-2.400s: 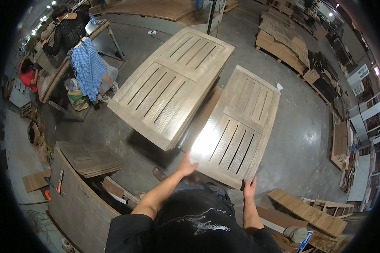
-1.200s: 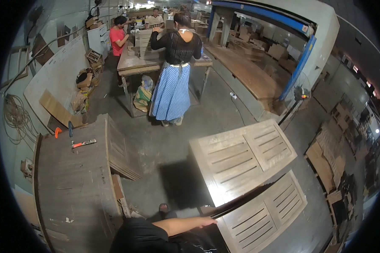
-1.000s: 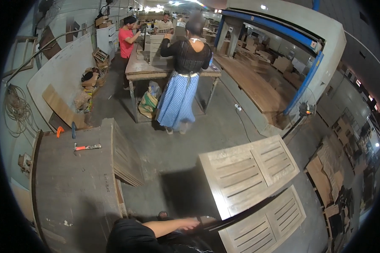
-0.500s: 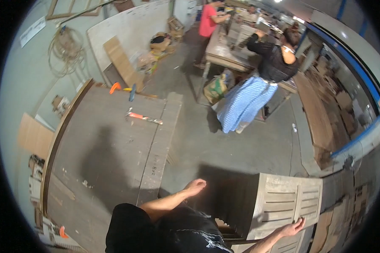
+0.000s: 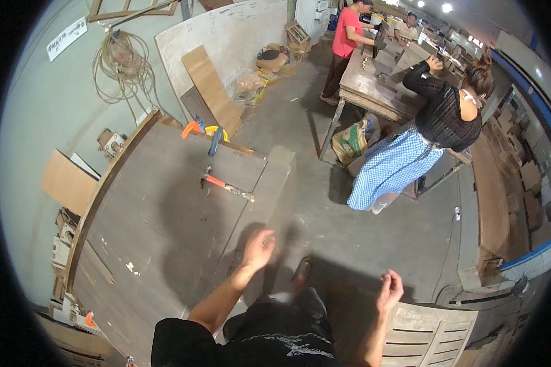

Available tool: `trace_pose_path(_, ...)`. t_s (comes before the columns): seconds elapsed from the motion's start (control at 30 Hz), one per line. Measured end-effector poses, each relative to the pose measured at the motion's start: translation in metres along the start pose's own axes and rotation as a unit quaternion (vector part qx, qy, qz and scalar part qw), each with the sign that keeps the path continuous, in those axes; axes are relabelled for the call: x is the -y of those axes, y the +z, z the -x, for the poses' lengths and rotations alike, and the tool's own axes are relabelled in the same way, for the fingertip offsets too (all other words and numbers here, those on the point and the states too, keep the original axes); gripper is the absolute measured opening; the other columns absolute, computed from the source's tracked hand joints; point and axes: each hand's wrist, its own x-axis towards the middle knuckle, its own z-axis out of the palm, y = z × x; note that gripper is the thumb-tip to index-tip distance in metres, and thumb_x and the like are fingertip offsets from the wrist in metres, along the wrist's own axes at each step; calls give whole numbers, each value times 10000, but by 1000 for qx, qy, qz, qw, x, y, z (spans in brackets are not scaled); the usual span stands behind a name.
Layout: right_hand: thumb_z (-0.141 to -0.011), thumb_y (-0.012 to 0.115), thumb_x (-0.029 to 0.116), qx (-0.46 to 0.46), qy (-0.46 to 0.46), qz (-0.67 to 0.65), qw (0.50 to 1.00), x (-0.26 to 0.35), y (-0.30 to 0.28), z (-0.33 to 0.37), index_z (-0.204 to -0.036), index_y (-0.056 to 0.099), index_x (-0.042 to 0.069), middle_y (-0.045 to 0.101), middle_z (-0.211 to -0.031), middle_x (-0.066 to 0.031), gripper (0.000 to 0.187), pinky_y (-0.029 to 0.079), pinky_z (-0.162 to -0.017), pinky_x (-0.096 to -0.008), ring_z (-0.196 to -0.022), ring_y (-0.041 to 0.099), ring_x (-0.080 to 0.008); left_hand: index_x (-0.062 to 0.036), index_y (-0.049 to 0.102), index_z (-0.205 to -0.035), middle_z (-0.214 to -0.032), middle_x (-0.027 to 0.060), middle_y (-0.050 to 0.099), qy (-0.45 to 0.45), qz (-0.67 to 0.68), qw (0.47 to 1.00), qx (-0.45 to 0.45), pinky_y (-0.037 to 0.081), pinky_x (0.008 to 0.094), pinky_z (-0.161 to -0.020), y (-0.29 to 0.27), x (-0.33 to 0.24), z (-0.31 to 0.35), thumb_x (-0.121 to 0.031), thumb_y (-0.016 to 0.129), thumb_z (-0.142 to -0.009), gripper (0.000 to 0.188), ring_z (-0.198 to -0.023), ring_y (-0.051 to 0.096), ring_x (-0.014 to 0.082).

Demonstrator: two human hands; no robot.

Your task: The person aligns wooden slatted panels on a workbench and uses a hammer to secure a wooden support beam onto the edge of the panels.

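My left hand (image 5: 259,249) hangs above the right edge of a large dark workbench (image 5: 147,214), fingers loosely bent, with nothing visible in it. My right hand (image 5: 389,291) is raised beside a slatted wooden panel (image 5: 423,335), apart from it; its fingers are half curled and no object shows between them. On the bench, beyond my left hand, lies a hammer (image 5: 228,187) with an orange-red handle. Farther along the bench's far edge are an orange clamp (image 5: 192,128) and a blue-and-yellow one (image 5: 215,140).
One person (image 5: 445,98) in a checked skirt stands at a cluttered table (image 5: 373,85); another person (image 5: 347,37) in a red top works behind it. A leaning board (image 5: 211,92) and coiled hose (image 5: 123,64) are on the left. Wood pieces fill a shelf (image 5: 523,165) at right.
My right hand has left the slatted panel and come up and left. The left hand has moved up toward the bench edge. My view has shifted, and the panel sits lower in it.
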Motion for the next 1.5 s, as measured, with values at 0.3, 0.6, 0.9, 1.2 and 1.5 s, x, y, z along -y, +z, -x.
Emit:
trace_pose_path(0.3, -964, 680, 124, 329, 93, 29, 939, -43, 146, -76, -1175, 677, 0, 666, -923, 18, 244, 504, -819, -230, -856, 598, -61, -218, 557, -1385, -1592, 206, 242, -76, -296, 951, -45, 231, 635, -1138, 24, 54, -127, -373, 596, -930, 482, -1428, 272, 443)
trace_pose_path(0.6, -978, 640, 227, 451, 112, 48, 884, -150, 340, -150, -1192, 662, 10, 669, -892, -12, 306, 509, -766, -282, -801, 603, -122, -195, 462, -1478, -1631, 151, 217, -247, -347, 899, -103, 88, 582, -1214, 22, 48, -176, -416, 507, -986, 541, -1506, 145, 410)
trace_pose_path(0.9, -1007, 555, 185, 374, 243, -34, 894, -131, 520, -144, -1318, 547, 0, 634, -1021, -47, 362, 479, -746, -283, -849, 562, -136, -178, 496, -1444, -1601, 125, 309, -284, -337, 891, -111, 80, 570, -1222, 15, 58, -171, -400, 555, -953, 541, -1504, 163, 405)
trace_pose_path(1.2, -974, 677, 290, 312, 277, -86, 904, -175, 443, -135, -1371, 486, 32, 603, -1046, -37, 510, 450, -715, -239, -859, 540, -79, -134, 521, -1415, -1592, 121, 321, -252, -324, 905, -110, 81, 563, -1226, 18, 53, -181, -369, 555, -961, 512, -1504, 175, 385)
trace_pose_path(1.5, -928, 728, 320, 395, 352, -61, 846, -134, 260, -90, -1340, 474, 3, 633, -1148, -79, 579, 487, -904, -364, -1037, 584, -193, -96, 552, -1374, -1561, 167, 362, 56, -306, 950, 27, 262, 556, -1173, 62, 29, -161, -329, 675, -890, 551, -1467, 277, 391)
